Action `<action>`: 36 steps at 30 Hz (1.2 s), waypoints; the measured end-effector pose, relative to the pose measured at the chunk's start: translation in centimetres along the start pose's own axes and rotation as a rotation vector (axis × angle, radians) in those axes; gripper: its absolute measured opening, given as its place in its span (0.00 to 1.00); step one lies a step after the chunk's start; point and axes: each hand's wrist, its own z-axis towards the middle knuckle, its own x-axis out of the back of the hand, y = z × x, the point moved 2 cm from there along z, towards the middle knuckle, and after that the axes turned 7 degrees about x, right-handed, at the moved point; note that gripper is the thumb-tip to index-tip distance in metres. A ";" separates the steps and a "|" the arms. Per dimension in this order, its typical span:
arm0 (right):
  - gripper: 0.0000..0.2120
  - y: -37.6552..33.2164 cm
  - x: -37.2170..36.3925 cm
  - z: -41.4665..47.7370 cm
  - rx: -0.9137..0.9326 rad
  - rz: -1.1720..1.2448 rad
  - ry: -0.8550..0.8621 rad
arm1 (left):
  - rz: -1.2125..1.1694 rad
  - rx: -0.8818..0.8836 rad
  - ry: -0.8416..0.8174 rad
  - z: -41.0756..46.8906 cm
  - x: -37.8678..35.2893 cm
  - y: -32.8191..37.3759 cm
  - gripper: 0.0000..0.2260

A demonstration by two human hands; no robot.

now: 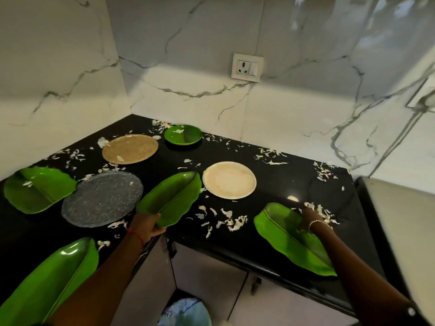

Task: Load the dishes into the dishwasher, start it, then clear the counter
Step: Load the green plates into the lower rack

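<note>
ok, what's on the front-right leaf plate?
The leaf plate shows bare green. The right hand sits at its far end; the forearm covers its right edge, so anything there is hidden.

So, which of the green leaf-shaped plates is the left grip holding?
The leaf plate between the grey speckled plate and the cream plate; the left grip holds its near end.

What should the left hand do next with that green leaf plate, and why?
Probably lift the middle leaf-shaped plate up off the black counter. The left hand already grips its near end, and white scraps lie all around, so sliding it would likely push them about.
</note>
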 end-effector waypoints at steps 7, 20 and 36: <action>0.34 2.2 -1.0 -0.7 -0.054 0.138 0.110 | -0.054 0.024 -0.072 -0.8 0.2 0.5 0.10; 0.14 -3.1 5.1 -14.1 -0.065 0.143 0.491 | -0.138 -0.351 -0.036 -9.3 -2.0 5.0 0.21; 0.12 1.4 -4.8 -38.9 -0.075 0.324 0.627 | 0.833 -1.109 0.033 -23.1 -3.4 -9.1 0.23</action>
